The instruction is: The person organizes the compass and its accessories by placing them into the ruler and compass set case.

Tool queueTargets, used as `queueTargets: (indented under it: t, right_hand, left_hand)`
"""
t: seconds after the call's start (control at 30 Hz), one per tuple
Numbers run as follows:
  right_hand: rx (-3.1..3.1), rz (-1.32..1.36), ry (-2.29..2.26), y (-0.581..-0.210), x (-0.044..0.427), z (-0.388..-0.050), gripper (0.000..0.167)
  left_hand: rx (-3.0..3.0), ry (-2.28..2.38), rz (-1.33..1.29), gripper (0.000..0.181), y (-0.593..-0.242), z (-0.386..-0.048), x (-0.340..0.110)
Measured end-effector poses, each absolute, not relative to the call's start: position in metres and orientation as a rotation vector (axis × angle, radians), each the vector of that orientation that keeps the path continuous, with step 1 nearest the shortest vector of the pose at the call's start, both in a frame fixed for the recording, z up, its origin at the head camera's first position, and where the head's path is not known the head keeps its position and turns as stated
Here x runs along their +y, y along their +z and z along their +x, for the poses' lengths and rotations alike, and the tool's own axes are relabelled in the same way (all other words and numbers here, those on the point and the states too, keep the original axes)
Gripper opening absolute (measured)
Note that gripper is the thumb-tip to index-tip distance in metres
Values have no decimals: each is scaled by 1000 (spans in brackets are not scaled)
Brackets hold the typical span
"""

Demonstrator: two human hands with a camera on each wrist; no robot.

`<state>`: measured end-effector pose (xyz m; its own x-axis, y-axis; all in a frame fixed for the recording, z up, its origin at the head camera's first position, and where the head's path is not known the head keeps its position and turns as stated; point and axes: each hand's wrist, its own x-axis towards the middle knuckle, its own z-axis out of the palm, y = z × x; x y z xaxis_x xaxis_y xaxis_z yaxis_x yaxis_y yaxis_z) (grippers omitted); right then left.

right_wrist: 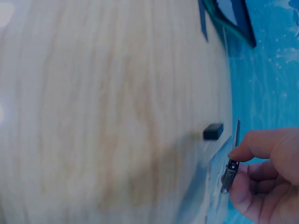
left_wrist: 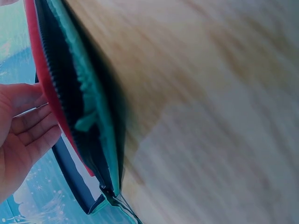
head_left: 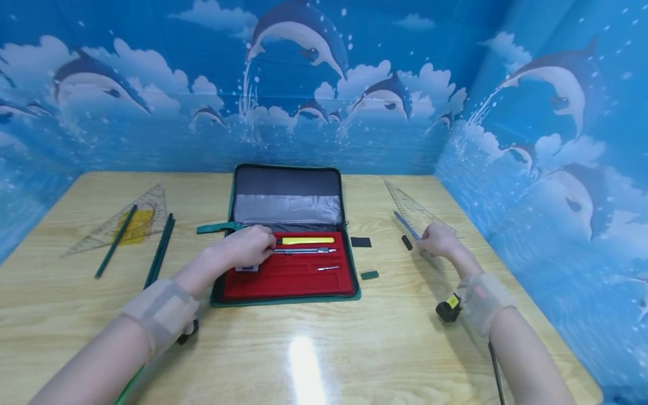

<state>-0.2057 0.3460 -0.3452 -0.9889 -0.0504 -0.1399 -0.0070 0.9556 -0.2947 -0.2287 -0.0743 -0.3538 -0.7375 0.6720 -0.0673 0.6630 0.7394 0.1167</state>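
In the head view, the left hand (head_left: pixel 250 246) is over the left part of the red tray (head_left: pixel 293 284) in an unzipped green case, its fingers by the end of a metal compass (head_left: pixel 304 251). The left wrist view shows its bent fingers (left_wrist: pixel 35 128) behind the tray edge; whether they grip anything is hidden. A yellow knife (head_left: pixel 307 241) and a small metal piece (head_left: pixel 328 268) also lie in the tray. At the right, the right hand (head_left: pixel 437 240) pinches a small metal tool (right_wrist: pixel 229 175) between thumb and fingers, above a clear set square (head_left: pixel 412 207).
Dark green pencils (head_left: pixel 116 242) and a clear triangle (head_left: pixel 96 235) over a yellow piece lie at the left. Right of the case are a black square (head_left: pixel 361 242), a green block (head_left: pixel 369 275), a black block (head_left: pixel 406 243) and a slim blue-grey rod (head_left: pixel 405 224).
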Motion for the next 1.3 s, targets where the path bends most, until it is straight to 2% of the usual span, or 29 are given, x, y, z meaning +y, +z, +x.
queueTargets:
  t: [0.23,0.43,0.67,0.97,1.23,1.3]
  right_hand:
    - [3018,-241,-401,-341,320,-207,28]
    - [3029,-446,-422,-338,292,-209,14]
    - [3048,-656,-322,-339,269,-214,14]
    - [2966,-959,-224,-341,238,-220,5]
    - [2866,-1071,-195,-337,210,-220,1]
    - [2840,-1069,-183,-335,204,-221,6]
  left_hand:
    - [2853,149,1111,15,-354,-225,-76]
    - [2938,178,1162,16,-352,-223,-74]
    - [2995,219,1151,23,-350,-223,-72]
    - [2984,220,1108,23,-351,-226,-78]
    - [2934,212,1103,34,-347,-229,-74]
    - [2919,205,1106,37,-345,-230,-72]
